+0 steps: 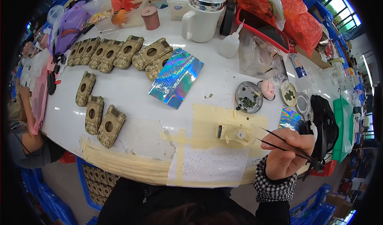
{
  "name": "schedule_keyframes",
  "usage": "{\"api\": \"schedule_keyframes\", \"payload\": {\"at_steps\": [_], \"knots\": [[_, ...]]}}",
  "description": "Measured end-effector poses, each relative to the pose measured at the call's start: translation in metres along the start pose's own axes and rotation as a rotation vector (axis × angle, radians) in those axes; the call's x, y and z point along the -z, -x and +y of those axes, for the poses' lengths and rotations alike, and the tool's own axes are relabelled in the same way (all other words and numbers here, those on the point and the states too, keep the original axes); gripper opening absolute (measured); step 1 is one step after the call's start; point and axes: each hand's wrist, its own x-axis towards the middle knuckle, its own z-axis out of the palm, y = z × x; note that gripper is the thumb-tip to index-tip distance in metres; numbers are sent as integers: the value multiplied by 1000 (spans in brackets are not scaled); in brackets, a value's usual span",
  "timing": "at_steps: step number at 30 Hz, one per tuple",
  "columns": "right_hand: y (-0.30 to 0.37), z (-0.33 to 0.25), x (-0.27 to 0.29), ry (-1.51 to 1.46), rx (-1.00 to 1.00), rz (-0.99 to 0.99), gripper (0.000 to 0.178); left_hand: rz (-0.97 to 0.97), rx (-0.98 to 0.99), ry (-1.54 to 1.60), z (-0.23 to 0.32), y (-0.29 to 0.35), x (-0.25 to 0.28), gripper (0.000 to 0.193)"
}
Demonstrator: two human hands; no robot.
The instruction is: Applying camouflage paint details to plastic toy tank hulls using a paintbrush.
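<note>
My right hand (284, 155), in a checked cuff, is closed around a pair of black tweezers (286, 146). Their two tips point left and stand apart, with nothing visible between them. Just left of the tips, a small tape-covered block (235, 134) sits on yellow masking tape. Beyond it lies a round metal tin (248, 97) with small dark green pieces inside. Below the block, a white sheet with tiny dots (209, 167) is taped at the table's near edge. My left hand is out of view.
Several camouflage toy tank hulls (108, 126) stand at left, near a shiny holographic sheet (177, 78). Farther back are a white mug (203, 21), a nozzle bottle (229, 45) and a red-cased phone (263, 29). A co-worker's arm (28, 113) shows at far left.
</note>
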Motion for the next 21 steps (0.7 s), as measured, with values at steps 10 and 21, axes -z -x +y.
{"api": "schedule_keyframes", "payload": {"at_steps": [10, 21], "knots": [[-6, 2, -3, 26, 133, 17, 35, -4, 7, 25, -2, -10, 2, 29], [-6, 4, 2, 95, 158, 34, 38, -4, 22, 33, -2, -6, 4, 30]]}}
